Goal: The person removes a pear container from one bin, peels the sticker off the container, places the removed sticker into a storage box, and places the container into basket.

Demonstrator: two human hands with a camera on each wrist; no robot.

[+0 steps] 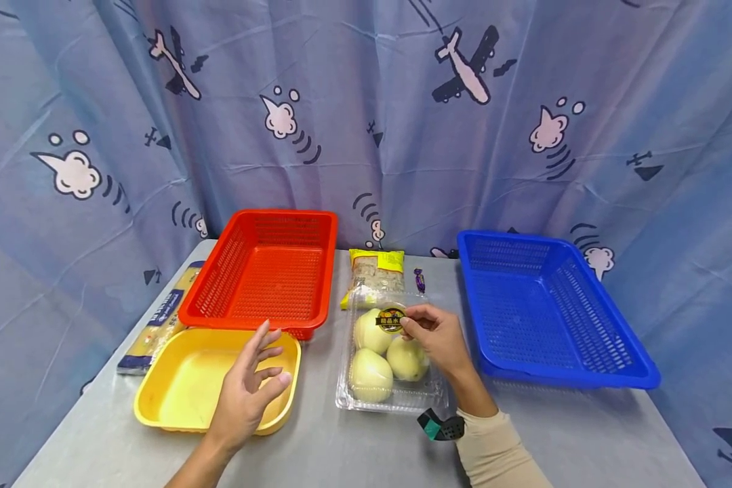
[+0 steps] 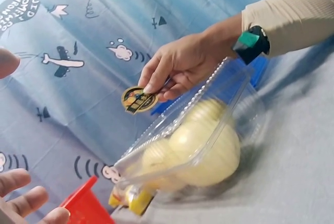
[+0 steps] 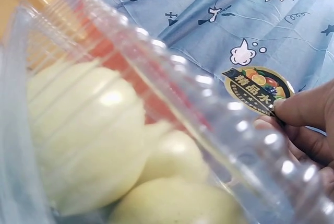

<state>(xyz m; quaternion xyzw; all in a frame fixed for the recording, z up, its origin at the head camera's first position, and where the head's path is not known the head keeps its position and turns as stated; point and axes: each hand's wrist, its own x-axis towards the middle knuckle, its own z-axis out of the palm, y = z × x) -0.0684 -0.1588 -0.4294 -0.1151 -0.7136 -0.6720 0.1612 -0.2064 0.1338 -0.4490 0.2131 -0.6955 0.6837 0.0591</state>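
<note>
My right hand [image 1: 433, 335] pinches the edge of a round black-and-gold fruit sticker [image 3: 259, 89] between thumb and fingers. In the left wrist view the sticker [image 2: 139, 99] stands clear above a transparent plastic clamshell box [image 1: 393, 405]. Three pale yellow-green fruits [image 1: 371, 375] lie inside that box; they look like pears. My left hand [image 1: 244, 393] hovers over the right part of a yellow plastic basin [image 1: 149, 396], fingers spread and holding nothing. Only some fingertips of the left hand [image 2: 21, 198] show at the edge of its own wrist view.
A red basket [image 1: 256, 325] stands behind the yellow basin, and a blue basket [image 1: 576, 374] is at the right. A long noodle-like packet [image 1: 158, 322] lies at the left. Behind the box are a yellow-and-clear food bag [image 1: 377, 271] and a small purple wrapped candy [image 1: 419, 280].
</note>
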